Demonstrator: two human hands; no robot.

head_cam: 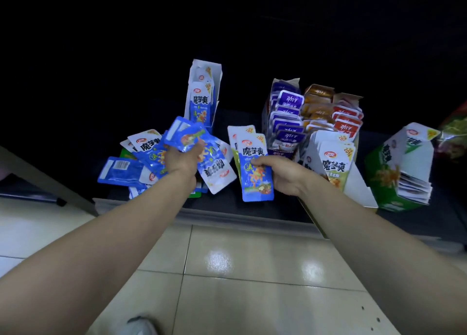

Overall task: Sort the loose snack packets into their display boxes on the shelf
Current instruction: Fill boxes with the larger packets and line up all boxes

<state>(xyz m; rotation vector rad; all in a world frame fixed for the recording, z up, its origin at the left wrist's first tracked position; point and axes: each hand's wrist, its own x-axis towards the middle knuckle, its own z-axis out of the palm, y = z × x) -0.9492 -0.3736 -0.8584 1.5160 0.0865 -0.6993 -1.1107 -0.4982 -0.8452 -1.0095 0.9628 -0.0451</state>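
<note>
Loose blue snack packets [121, 169] lie in a heap on the dark shelf [252, 208] at the left. My left hand [183, 161] holds one blue packet [184, 134] lifted above that heap. My right hand [280, 174] grips a small stack of blue packets [252, 168] upright near the shelf's middle. Behind the heap stands an open blue-and-white display box [202, 94] with blue packets in it. A white and green display box [333, 163] stands just right of my right hand.
Boxes of purple [285, 117], orange [317, 104] and red packets [347, 118] stand at the back right. A green box [401, 168] lies tipped at the far right. A slanted shelf upright [50, 180] rises at the left. Pale floor tiles [240, 271] lie below.
</note>
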